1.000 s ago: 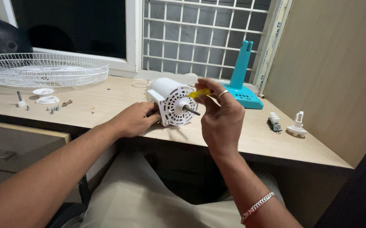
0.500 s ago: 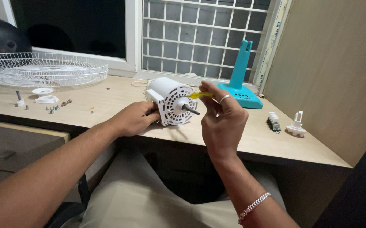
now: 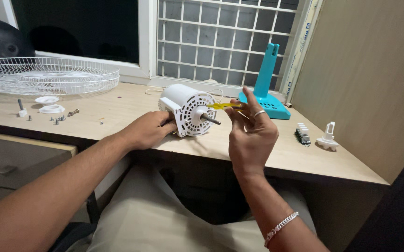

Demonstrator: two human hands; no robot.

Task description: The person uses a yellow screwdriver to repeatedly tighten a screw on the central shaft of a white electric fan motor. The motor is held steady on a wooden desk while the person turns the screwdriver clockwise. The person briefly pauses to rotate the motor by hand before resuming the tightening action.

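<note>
A white fan motor housing (image 3: 186, 109) with a metal shaft (image 3: 210, 119) lies on its side on the wooden desk (image 3: 118, 114). My left hand (image 3: 149, 129) grips its near side and steadies it. My right hand (image 3: 252, 134), a ring on one finger and a bracelet at the wrist, pinches a yellow-handled screwdriver (image 3: 224, 106) between thumb and fingertips, the other fingers spread upward. The tool points left at the vented face of the motor, just above the shaft.
A white wire fan guard (image 3: 48, 74) lies at the back left, with small screws and white caps (image 3: 48, 109) in front of it. A teal fan stand (image 3: 266, 81) stands by the window. A switch block (image 3: 302, 134) and white knob (image 3: 328, 138) lie at right.
My right hand has shifted slightly right and its fingers have opened upward, with the screwdriver now held level at the motor's face. The left hand and motor stay put.
</note>
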